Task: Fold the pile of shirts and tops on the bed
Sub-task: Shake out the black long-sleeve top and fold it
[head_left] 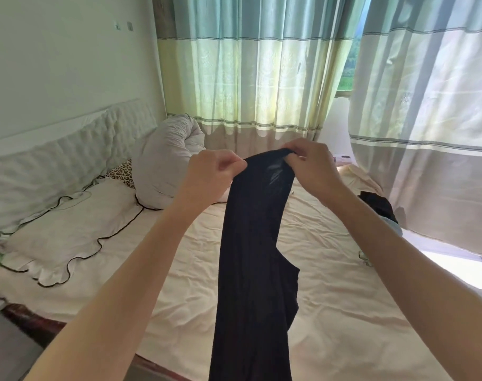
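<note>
Both hands, left hand and right hand, pinch a dark, thin top hanging long.

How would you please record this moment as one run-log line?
stage: lifting garment | left hand: pinches black top | right hand: pinches same top edge | top: hangs over bed | dark clothes: right bedside

The bed wears a creased cream sheet. On it lie a frilled white pillow, a leopard-print pillow, a rolled grey quilt and dark clothes at the far right edge.
</note>
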Motion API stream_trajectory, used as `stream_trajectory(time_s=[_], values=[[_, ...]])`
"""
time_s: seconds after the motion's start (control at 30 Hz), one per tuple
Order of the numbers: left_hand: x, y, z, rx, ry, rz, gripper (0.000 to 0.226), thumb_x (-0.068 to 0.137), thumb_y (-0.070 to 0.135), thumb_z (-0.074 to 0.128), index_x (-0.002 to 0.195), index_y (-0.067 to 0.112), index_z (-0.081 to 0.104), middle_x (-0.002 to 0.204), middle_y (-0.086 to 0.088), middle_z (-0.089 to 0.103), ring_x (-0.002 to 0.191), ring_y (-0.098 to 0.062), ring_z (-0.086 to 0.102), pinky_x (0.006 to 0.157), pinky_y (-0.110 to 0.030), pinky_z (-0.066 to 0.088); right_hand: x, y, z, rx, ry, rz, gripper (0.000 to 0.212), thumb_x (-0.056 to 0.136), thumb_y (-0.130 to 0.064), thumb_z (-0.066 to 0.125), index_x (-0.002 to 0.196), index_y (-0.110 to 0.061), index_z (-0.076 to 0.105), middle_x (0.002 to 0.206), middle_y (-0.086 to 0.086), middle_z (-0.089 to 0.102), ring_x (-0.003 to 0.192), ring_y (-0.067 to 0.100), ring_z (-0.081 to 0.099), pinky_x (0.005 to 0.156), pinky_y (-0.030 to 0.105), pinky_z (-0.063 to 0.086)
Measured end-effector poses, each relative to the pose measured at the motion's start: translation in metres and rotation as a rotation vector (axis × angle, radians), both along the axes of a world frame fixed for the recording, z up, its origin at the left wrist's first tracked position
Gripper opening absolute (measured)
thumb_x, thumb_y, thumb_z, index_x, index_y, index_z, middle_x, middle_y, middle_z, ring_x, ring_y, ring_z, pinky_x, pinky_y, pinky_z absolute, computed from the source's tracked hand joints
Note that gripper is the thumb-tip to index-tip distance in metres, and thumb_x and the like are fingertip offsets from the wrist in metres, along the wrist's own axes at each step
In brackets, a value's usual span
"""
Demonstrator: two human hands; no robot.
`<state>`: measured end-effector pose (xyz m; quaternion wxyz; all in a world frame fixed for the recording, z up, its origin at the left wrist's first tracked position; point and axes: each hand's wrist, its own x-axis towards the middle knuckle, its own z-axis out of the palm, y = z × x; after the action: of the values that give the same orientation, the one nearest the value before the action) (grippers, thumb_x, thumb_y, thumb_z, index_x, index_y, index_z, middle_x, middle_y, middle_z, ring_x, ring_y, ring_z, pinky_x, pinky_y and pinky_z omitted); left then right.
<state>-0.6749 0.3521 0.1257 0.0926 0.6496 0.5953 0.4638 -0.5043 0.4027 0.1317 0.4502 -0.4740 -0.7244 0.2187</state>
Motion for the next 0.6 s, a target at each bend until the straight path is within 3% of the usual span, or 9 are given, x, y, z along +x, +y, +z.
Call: stream_trajectory(time_s=[0.07, 0.1, 0.2, 0.27, 0.33, 0.4, 0.5, 0.53, 0.6], values=[[0.001, -0.003, 0.001, 0.013, 0.015, 0.009, 0.011, 0.089, 0.019, 0.063, 0.080, 0.018, 0.070, 0.052, 0.025, 0.051, 0.052, 0.015, 0.051, 0.058, 0.000, 0.034, -0.004, 0.000, -0.007, -0.048, 0.036, -0.009, 0.024, 0.091, -0.003, 0.047, 0.101, -0.012, 0.067, 0.088, -0.005, 0.063, 0.085, 0.011, 0.059, 0.076, 0.019, 0.048], [0.000, -0.003, 0.000, 0.016, 0.021, 0.023, 0.012, 0.089, 0.019, 0.062, 0.081, 0.017, 0.072, 0.054, 0.026, 0.052, 0.055, 0.014, 0.053, 0.060, 0.001, 0.035, -0.005, -0.001, -0.010, -0.086, 0.087, 0.002, 0.023, 0.092, -0.004, 0.047, 0.100, -0.013, 0.066, 0.088, -0.003, 0.064, 0.083, 0.011, 0.060, 0.073, 0.020, 0.049], [-0.003, -0.005, -0.004, 0.042, 0.041, 0.091, 0.014, 0.089, 0.020, 0.062, 0.087, 0.013, 0.074, 0.065, 0.019, 0.060, 0.068, 0.001, 0.060, 0.072, -0.009, 0.043, -0.007, -0.007, -0.010, -0.195, 0.237, 0.095, 0.016, 0.092, -0.008, 0.052, 0.093, -0.016, 0.066, 0.079, -0.007, 0.064, 0.064, -0.001, 0.059, 0.054, 0.008, 0.044], [-0.009, -0.003, -0.007, 0.041, 0.024, 0.128, 0.015, 0.089, 0.018, 0.061, 0.091, 0.011, 0.074, 0.074, 0.011, 0.064, 0.078, -0.008, 0.063, 0.081, -0.018, 0.045, -0.004, -0.006, -0.009, -0.169, 0.166, 0.143, 0.009, 0.090, -0.014, 0.060, 0.088, -0.015, 0.068, 0.074, -0.009, 0.063, 0.057, -0.007, 0.057, 0.052, 0.005, 0.041], [-0.017, 0.001, -0.014, -0.024, -0.061, 0.115, 0.017, 0.090, 0.016, 0.058, 0.089, 0.008, 0.072, 0.078, 0.002, 0.066, 0.081, -0.014, 0.063, 0.086, -0.028, 0.047, 0.000, -0.006, -0.006, -0.197, 0.064, 0.210, 0.008, 0.087, -0.018, 0.065, 0.088, -0.011, 0.070, 0.072, -0.006, 0.064, 0.055, -0.008, 0.058, 0.054, 0.006, 0.043], [-0.019, 0.003, -0.020, -0.133, -0.319, 0.020, 0.021, 0.093, 0.019, 0.051, 0.084, 0.004, 0.062, 0.078, -0.008, 0.058, 0.076, -0.021, 0.055, 0.079, -0.040, 0.049, 0.006, -0.007, -0.003, -0.342, 0.017, 0.356, 0.012, 0.086, -0.017, 0.067, 0.093, -0.008, 0.070, 0.077, 0.001, 0.068, 0.064, 0.001, 0.063, 0.061, 0.013, 0.047], [-0.016, -0.001, -0.020, -0.277, -0.804, -0.165, 0.026, 0.101, 0.019, 0.037, 0.087, 0.009, 0.057, 0.073, -0.001, 0.063, 0.069, -0.011, 0.059, 0.062, -0.023, 0.050, 0.013, -0.003, -0.004, -0.453, -0.107, 0.469, 0.016, 0.084, -0.006, 0.066, 0.099, -0.003, 0.067, 0.093, 0.015, 0.070, 0.077, 0.015, 0.064, 0.072, 0.022, 0.051], [-0.015, -0.003, -0.019, -0.308, -0.835, -0.177, 0.026, 0.101, 0.021, 0.037, 0.088, 0.011, 0.058, 0.069, 0.003, 0.065, 0.066, -0.008, 0.061, 0.057, -0.018, 0.049, 0.014, 0.000, -0.006, -0.386, -0.214, 0.389, 0.013, 0.083, -0.005, 0.067, 0.096, -0.003, 0.067, 0.094, 0.017, 0.068, 0.076, 0.014, 0.061, 0.072, 0.022, 0.048], [-0.013, -0.003, -0.019, -0.333, -0.567, -0.155, 0.020, 0.095, 0.034, 0.051, 0.089, 0.016, 0.057, 0.070, 0.007, 0.064, 0.068, -0.007, 0.058, 0.059, -0.015, 0.046, 0.014, 0.006, -0.014, -0.203, -0.350, 0.147, 0.007, 0.082, -0.010, 0.069, 0.090, -0.010, 0.068, 0.086, 0.008, 0.066, 0.073, 0.010, 0.054, 0.063, 0.017, 0.040]])
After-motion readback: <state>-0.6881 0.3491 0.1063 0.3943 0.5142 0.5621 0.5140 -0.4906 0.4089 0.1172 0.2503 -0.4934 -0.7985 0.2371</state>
